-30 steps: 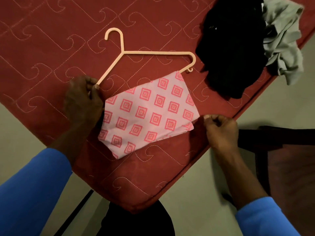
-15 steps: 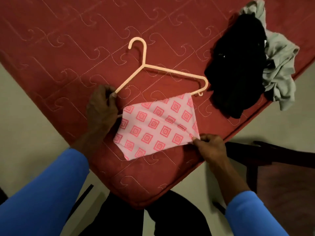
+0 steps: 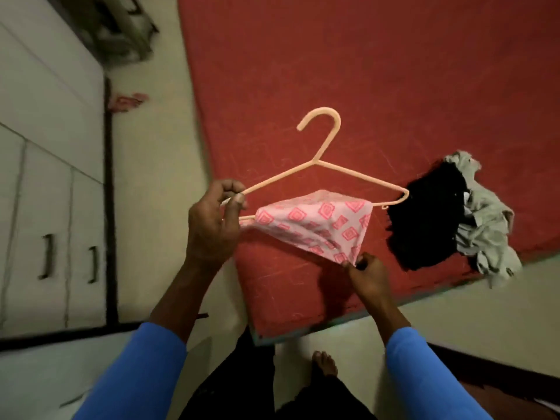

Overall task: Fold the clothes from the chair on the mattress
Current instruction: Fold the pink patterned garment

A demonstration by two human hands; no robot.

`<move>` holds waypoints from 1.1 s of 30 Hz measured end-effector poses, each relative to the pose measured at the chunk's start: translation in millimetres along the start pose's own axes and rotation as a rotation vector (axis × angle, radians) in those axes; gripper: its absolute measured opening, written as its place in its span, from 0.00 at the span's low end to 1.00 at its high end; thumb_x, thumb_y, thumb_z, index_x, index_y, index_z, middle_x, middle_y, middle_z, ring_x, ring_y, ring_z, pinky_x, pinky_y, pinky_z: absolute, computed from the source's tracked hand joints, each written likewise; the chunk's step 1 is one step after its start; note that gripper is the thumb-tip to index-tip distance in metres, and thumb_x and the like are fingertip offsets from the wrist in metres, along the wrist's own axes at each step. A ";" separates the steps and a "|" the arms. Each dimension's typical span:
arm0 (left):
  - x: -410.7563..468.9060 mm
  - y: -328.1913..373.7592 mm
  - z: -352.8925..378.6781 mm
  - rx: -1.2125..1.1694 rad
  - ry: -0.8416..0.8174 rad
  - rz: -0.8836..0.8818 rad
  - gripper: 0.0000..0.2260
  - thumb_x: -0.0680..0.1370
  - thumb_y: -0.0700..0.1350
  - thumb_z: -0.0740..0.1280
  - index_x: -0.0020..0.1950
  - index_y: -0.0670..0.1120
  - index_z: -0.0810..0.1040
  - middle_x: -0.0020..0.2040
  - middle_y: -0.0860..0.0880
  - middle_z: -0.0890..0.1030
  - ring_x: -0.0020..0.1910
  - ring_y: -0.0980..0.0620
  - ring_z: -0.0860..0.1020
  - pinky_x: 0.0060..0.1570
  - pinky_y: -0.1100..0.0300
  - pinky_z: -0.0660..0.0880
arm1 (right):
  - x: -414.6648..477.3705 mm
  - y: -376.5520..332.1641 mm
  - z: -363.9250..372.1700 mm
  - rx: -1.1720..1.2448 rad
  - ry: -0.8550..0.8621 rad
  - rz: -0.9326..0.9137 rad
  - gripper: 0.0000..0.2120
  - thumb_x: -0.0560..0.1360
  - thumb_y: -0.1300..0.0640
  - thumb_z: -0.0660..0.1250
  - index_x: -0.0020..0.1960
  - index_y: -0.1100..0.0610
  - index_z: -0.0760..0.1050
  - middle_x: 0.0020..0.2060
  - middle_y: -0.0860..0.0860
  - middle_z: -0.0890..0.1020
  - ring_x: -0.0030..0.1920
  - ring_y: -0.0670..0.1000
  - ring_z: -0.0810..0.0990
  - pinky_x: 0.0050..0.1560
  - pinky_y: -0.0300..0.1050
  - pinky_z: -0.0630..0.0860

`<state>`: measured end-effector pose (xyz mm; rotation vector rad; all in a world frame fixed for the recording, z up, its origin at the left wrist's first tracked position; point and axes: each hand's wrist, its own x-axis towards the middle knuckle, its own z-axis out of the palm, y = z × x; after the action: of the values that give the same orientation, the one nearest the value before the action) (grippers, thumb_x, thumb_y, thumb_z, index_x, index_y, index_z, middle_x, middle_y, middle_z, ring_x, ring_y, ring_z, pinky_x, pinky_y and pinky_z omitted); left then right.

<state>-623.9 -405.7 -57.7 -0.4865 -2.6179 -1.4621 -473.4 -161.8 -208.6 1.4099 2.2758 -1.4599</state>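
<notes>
**Pink cloth draped on the hanger, free corner in the right hand**

Red mattress (image 3: 394, 71) fills the upper right of the view. Near its right edge a black garment (image 3: 424, 219) and a grey garment (image 3: 485, 225) lie touching in one rumpled heap, not yet folded. Nearer the person, a peach plastic hanger (image 3: 315, 162) is held over the mattress's near corner, seemingly raised off the surface. Its long axis runs across the view, from the left hand at one shoulder end to the far end just beside the black garment. The hook points away from the person. The pink cloth (image 3: 315, 222), printed with darker squares, is draped over the hanger's lower bar and sags toward the person into a point.

The left hand (image 3: 212, 225) grips the hanger's left end, fingers curled round it and thumb pressed on top. The right hand (image 3: 368, 274) pinches the cloth's lowest corner between thumb and fingertips, lower than the left hand and to its right.

I judge that the cloth is being taken off the hanger for folding. The move turns on one relation: the cloth lies along the bar, to the right of the gripping hand, while its held corner lies below the bar. A pull by the right hand toward the person, across the bar's axis, should slide the cloth off while the left hand steadies the hanger. The thin fabric may snag on the small notch at the hanger's right end.
</notes>
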 end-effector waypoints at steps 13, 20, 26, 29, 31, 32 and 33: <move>-146.1 209.5 -295.4 0.165 0.748 0.138 0.07 0.82 0.39 0.66 0.57 0.47 0.81 0.43 0.52 0.85 0.43 0.56 0.84 0.45 0.53 0.80 | -204.4 -209.7 -31.8 0.121 -0.404 -0.847 0.08 0.75 0.57 0.76 0.45 0.61 0.79 0.35 0.48 0.81 0.33 0.48 0.76 0.36 0.48 0.72; -246.8 255.8 -407.9 0.233 0.930 0.128 0.08 0.82 0.36 0.66 0.60 0.44 0.80 0.44 0.48 0.86 0.43 0.58 0.83 0.47 0.54 0.80 | -371.9 -260.7 -15.6 0.419 -0.259 -1.269 0.28 0.76 0.49 0.73 0.71 0.48 0.65 0.63 0.49 0.72 0.61 0.51 0.75 0.57 0.54 0.77; -356.2 282.1 -516.5 0.273 1.022 0.062 0.08 0.81 0.36 0.68 0.57 0.47 0.81 0.40 0.50 0.86 0.43 0.56 0.84 0.51 0.54 0.79 | -516.8 -310.9 -17.2 0.534 0.003 -1.567 0.32 0.78 0.45 0.66 0.77 0.58 0.63 0.71 0.59 0.69 0.72 0.61 0.68 0.71 0.63 0.67; -408.0 298.9 -568.1 0.311 1.054 0.021 0.09 0.81 0.35 0.69 0.56 0.48 0.81 0.40 0.50 0.87 0.39 0.59 0.82 0.43 0.54 0.78 | -581.0 -340.0 -4.7 0.375 -0.043 -1.709 0.27 0.81 0.40 0.58 0.74 0.55 0.69 0.65 0.56 0.76 0.66 0.58 0.73 0.65 0.59 0.69; -441.0 308.7 -600.0 0.321 1.092 0.007 0.10 0.81 0.34 0.68 0.53 0.50 0.81 0.40 0.49 0.87 0.37 0.55 0.81 0.37 0.55 0.76 | -622.0 -353.3 6.9 0.280 -0.169 -1.805 0.26 0.82 0.36 0.52 0.65 0.52 0.76 0.55 0.51 0.82 0.56 0.55 0.79 0.56 0.56 0.76; -457.2 312.7 -615.9 0.330 1.119 0.009 0.11 0.81 0.34 0.68 0.52 0.51 0.81 0.40 0.49 0.87 0.38 0.51 0.82 0.39 0.54 0.77 | -642.9 -358.4 14.2 0.241 -0.236 -1.843 0.27 0.82 0.34 0.49 0.58 0.51 0.78 0.48 0.49 0.83 0.50 0.53 0.80 0.51 0.55 0.78; -472.4 316.4 -632.4 0.343 1.149 0.010 0.11 0.81 0.34 0.68 0.52 0.50 0.81 0.39 0.49 0.87 0.39 0.48 0.83 0.42 0.53 0.77 | -664.1 -362.9 22.0 0.208 -0.273 -1.881 0.28 0.82 0.32 0.47 0.51 0.50 0.77 0.42 0.48 0.83 0.44 0.52 0.80 0.45 0.55 0.79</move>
<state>-116.1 -891.8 420.7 0.3144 -1.8078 -0.8197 -369.6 -648.6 361.9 -1.5286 2.9932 -1.7204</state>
